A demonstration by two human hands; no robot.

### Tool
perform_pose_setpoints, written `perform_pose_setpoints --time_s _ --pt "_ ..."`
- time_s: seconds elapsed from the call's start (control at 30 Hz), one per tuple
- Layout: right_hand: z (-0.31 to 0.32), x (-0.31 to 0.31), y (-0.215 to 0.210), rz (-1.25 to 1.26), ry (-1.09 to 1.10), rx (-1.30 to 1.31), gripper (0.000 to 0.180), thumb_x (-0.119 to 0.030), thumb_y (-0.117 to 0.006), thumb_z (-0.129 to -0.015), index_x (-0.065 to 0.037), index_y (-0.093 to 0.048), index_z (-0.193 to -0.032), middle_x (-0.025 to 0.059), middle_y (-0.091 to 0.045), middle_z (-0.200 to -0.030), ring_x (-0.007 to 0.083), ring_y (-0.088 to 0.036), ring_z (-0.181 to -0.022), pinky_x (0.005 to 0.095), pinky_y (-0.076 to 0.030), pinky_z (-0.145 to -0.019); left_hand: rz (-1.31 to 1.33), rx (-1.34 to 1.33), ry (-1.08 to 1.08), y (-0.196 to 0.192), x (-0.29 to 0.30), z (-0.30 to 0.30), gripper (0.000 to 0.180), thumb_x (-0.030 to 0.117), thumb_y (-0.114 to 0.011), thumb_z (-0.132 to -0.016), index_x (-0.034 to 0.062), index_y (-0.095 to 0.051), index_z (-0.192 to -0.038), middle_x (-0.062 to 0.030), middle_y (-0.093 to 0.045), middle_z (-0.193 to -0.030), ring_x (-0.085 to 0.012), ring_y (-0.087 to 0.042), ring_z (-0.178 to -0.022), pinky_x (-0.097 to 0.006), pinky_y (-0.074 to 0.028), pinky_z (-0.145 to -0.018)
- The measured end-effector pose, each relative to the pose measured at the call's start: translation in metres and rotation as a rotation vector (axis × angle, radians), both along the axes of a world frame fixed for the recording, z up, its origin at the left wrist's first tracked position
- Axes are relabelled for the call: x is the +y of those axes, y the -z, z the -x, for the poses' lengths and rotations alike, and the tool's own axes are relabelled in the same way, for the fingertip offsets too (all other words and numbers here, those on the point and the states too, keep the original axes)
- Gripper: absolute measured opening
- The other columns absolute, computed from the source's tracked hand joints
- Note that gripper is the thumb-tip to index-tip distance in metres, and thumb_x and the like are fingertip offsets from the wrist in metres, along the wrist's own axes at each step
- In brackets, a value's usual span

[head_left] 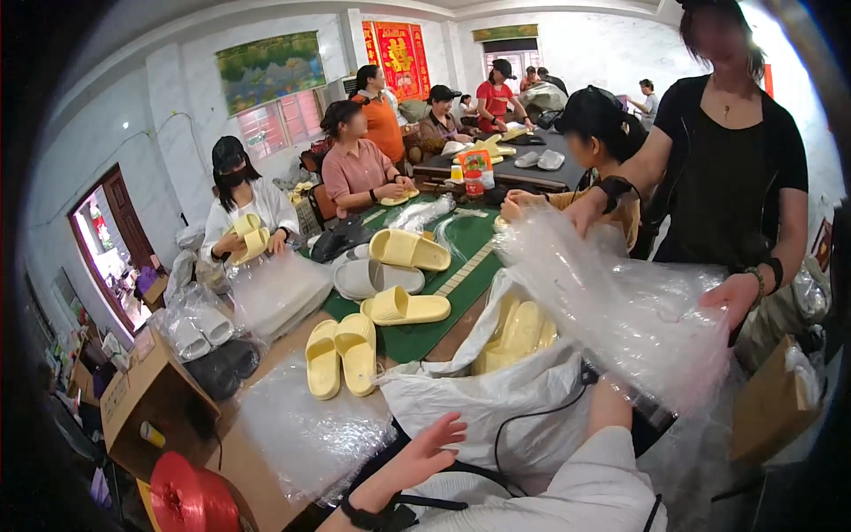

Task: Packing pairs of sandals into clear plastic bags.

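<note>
My left hand [433, 448] is raised with fingers spread and nothing in it, near the white woven sack [443, 399] and a stack of clear plastic bags [310, 426]. My right forearm [610, 406] reaches forward at the sack's right side; clear plastic hides the hand. Yellow slippers [519, 337] fill the open sack. A pair of yellow slippers [341, 355] lies on the table's near edge, with another yellow slipper [405, 307] and a grey slipper [377, 277] behind it. A standing co-worker at the right holds a large bundle of clear plastic bags [612, 301] over the sack.
A green mat [474, 235] covers part of the table. On the left stand a cardboard box [155, 399], a red twine roll [191, 496] and bagged white slippers [202, 328]. Several co-workers sit or stand around the tables. Another box [776, 399] stands at the right.
</note>
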State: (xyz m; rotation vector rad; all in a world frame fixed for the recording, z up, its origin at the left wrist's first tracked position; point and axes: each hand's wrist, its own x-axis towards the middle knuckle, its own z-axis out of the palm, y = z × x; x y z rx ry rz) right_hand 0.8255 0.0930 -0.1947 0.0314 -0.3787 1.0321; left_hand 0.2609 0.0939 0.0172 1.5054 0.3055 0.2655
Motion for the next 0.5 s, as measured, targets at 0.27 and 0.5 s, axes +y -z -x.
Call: perform_pose_setpoints --time_s 0.27,0.5 --pt "0.041 -0.007 -0.029 0.017 -0.003 -0.175 0.039 -0.024 -0.044 -0.103 -0.006 -0.050 -0.137 0.0136 -0.055 -0.135 0.0258 -0.052 -0.123 0.0382 -0.047 -0.099 0.424 -0.074 -0.093 -0.023 -0.018 -0.089 0.079 0.034 -0.056 -0.099 0.0177 -0.006 -0.158 -0.0166 -0.039 -0.150 -0.0321 -0.043 -0.137 -0.050 -0.040 -0.111" --pt "0.051 -0.021 -0.036 0.063 0.006 -0.340 0.039 -0.025 -0.043 -0.104 -0.005 -0.050 -0.137 0.0129 -0.054 -0.137 0.0254 -0.050 -0.126 0.0375 -0.045 -0.102 0.476 -0.098 -0.167 -0.039 -0.010 -0.100 0.047 0.031 -0.044 -0.104 0.0150 -0.032 -0.147 -0.0043 -0.050 -0.137 -0.0192 -0.049 -0.128 -0.041 -0.045 -0.105"
